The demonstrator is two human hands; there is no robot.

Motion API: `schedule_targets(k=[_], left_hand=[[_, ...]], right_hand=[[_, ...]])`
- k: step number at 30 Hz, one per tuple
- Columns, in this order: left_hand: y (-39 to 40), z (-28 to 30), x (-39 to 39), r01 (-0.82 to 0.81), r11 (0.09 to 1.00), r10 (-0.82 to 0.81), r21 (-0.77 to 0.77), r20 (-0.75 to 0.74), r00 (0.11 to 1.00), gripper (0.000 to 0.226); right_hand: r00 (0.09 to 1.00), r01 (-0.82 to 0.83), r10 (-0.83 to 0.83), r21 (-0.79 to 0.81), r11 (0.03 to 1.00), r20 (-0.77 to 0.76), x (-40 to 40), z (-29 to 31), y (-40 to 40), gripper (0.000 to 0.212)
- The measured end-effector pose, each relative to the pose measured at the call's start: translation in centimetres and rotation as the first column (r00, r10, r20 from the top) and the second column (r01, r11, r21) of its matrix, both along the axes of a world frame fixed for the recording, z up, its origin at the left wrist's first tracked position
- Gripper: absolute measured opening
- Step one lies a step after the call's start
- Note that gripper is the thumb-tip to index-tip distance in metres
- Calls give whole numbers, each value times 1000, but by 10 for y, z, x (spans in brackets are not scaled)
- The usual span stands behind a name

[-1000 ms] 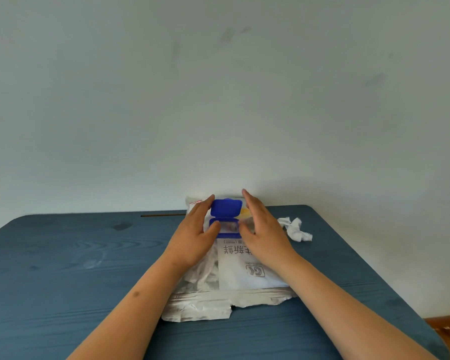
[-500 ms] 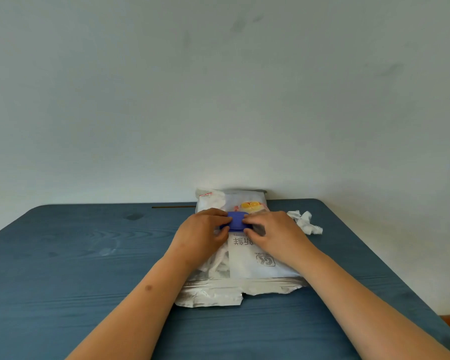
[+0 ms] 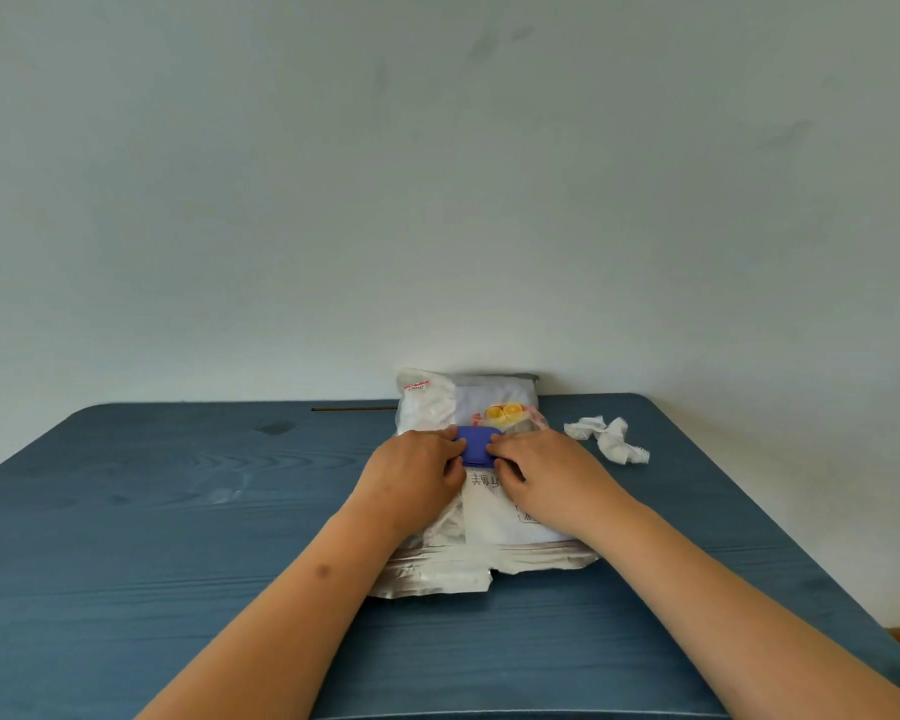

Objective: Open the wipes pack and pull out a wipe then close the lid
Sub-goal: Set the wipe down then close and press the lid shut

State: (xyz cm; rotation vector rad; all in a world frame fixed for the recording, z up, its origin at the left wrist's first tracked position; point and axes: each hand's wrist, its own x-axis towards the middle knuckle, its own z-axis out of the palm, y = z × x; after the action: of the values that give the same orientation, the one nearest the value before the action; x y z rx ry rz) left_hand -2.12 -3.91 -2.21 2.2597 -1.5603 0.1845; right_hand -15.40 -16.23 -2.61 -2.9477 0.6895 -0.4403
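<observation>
The wipes pack (image 3: 489, 517) lay flat on the blue table (image 3: 178, 511), its far end against the wall, with the blue lid (image 3: 478, 445) lying flat on its top face. The left hand (image 3: 414, 478) and right hand (image 3: 546, 472) flanked the lid, their fingertips pressed down on its edges rather than clamped around it. A crumpled wipe (image 3: 611, 439) lay on the table just to the right of the right hand, apart from the pack.
</observation>
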Motion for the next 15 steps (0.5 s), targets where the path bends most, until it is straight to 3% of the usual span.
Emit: schedule_targets(k=[15], left_hand=[[7,1,-7,12,1000,-12,-13,1,1000,33]], right_hand=[[1000,10,-10,21,1000,-17,-10,8,12,35]])
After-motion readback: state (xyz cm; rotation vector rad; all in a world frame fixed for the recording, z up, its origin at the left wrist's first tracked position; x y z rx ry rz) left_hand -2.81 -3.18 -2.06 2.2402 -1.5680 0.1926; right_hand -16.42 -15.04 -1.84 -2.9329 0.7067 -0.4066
